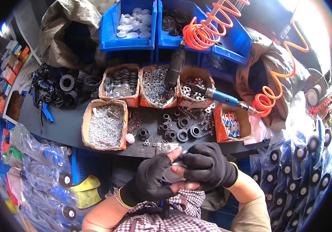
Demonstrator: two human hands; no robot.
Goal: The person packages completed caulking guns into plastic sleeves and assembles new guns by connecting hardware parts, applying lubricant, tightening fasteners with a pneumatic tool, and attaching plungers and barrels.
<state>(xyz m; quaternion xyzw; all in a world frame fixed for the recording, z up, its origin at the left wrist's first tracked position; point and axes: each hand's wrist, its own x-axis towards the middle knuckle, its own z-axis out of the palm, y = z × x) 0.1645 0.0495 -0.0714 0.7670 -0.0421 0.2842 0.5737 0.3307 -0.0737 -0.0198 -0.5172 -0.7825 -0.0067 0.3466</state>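
Just past the near edge of the bench, in front of my lap, both hands are closed around one whitish, rounded, translucent piece. My left hand wraps it from the left, thumb up. From the right and above, my right hand grips the same piece with its fingers curled over it. Black gloves with bare fingertips hide much of its shape. Below the hands a dark rod points down; whether it joins the piece I cannot tell. Black rings, collars and springs lie on the bench beyond.
Cardboard boxes hold rivet-like parts, washers, nuts and blue-tipped parts. A blue air tool and a black one hang by orange coiled hoses. Blue bins stand behind; bagged wheeled parts flank the bench.
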